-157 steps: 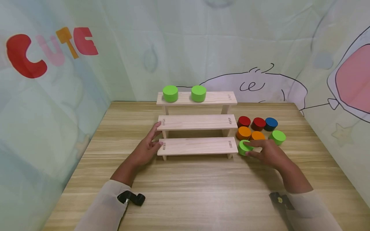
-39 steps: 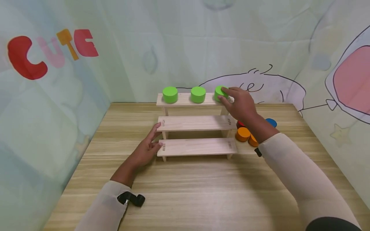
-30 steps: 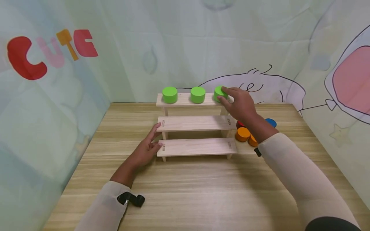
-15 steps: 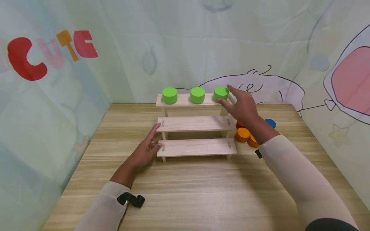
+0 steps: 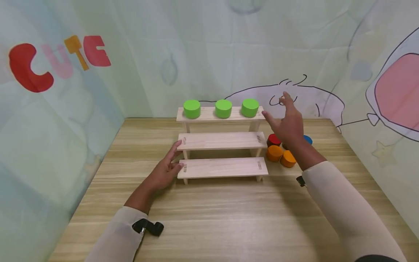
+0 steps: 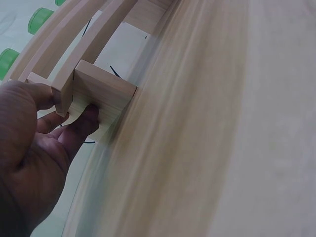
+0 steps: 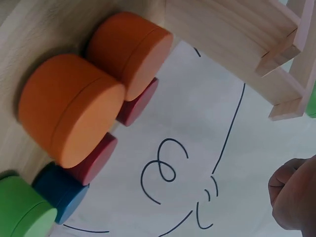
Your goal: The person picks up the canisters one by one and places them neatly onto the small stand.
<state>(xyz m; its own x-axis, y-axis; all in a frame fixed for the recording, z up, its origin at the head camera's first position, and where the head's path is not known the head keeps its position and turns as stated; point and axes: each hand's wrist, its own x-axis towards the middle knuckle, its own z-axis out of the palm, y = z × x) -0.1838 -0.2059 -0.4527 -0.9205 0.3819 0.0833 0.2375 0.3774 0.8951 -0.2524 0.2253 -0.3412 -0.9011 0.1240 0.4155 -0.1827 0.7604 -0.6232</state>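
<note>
A three-tier wooden display stand [image 5: 222,141] stands on the table in the head view. Green discs [image 5: 250,108], 3 of them, sit spaced along its top tier. At the stand's left end my left hand [image 5: 163,171] holds the edges of the lower tiers. The left wrist view shows that hand's thumb at a board's end [image 6: 63,94] and its fingers against the side panel. My right hand [image 5: 289,125] is raised off the stand's right end, fingers spread, holding nothing. Orange discs [image 5: 274,153] lie below it, partly covered by the arm.
Right of the stand, a red disc [image 5: 274,140] and a blue disc [image 5: 307,139] show beside the arm. The right wrist view adds a green disc [image 7: 24,207] and a second red disc [image 7: 94,158]. A printed cloth [image 5: 209,54] hangs behind the table.
My right hand carried a green disc from the table to the top tier's right, let go, and has pulled back to the right. My left hand has stayed at the stand.
</note>
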